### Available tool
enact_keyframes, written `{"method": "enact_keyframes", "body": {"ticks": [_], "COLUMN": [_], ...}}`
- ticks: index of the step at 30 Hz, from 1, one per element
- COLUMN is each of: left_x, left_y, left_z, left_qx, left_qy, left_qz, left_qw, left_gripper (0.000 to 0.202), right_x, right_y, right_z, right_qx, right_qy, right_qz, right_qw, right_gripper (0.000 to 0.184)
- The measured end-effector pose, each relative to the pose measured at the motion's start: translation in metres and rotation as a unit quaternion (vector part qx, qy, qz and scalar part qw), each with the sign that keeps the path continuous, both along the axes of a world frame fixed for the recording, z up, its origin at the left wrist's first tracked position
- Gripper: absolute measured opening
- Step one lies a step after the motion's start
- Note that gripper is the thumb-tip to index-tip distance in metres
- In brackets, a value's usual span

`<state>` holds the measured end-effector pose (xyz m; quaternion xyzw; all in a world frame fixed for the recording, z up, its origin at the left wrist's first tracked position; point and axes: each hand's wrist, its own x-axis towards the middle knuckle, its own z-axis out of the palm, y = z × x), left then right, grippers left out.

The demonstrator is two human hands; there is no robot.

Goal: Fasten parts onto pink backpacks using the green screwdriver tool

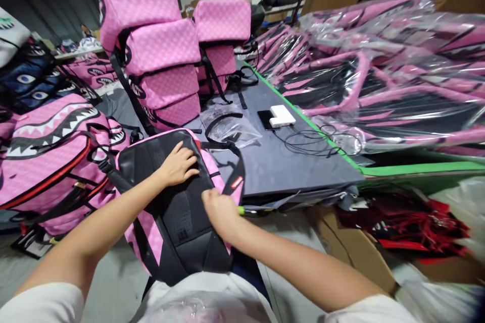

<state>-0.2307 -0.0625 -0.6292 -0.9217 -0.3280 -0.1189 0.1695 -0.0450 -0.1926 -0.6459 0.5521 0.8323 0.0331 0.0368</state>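
A pink-and-black backpack (178, 202) leans against the table's front edge before me, its black padded back facing up. My left hand (178, 165) lies flat on the upper part of that panel, fingers spread. Beside the panel's right edge, my right hand (222, 214) is closed. A slim thing with a lime-green end (241, 210) sticks out of it; the rest is hidden in the fist. Just above the right hand, a black shoulder strap (239, 169) with a small red label loops out over the table.
Pink checkered bags (162, 45) stand stacked behind. Another pink backpack (53, 161) with shark teeth sits left. On the grey table (314, 171) lie a white device (282, 116), cables and a clear plastic bag (235, 131). Plastic-wrapped bags (397, 70) pile up right, above a cardboard box (352, 242).
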Motion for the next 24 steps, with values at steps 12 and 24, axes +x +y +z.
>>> {"method": "enact_keyframes", "body": {"ticks": [12, 24], "left_x": [-0.028, -0.024], "left_y": [0.052, -0.017], "left_z": [0.043, 0.014], "left_qx": [-0.026, -0.028], "left_qy": [0.089, 0.016], "left_qz": [-0.038, -0.006], "left_qw": [0.995, 0.999], "left_gripper": [0.069, 0.043], "right_x": [0.020, 0.013], "right_y": [0.009, 0.012], "right_z": [-0.027, 0.041], "right_qx": [-0.036, 0.058], "right_qy": [0.066, 0.673], "right_qz": [-0.158, -0.013], "right_qw": [0.985, 0.737], "right_gripper": [0.061, 0.034]}}
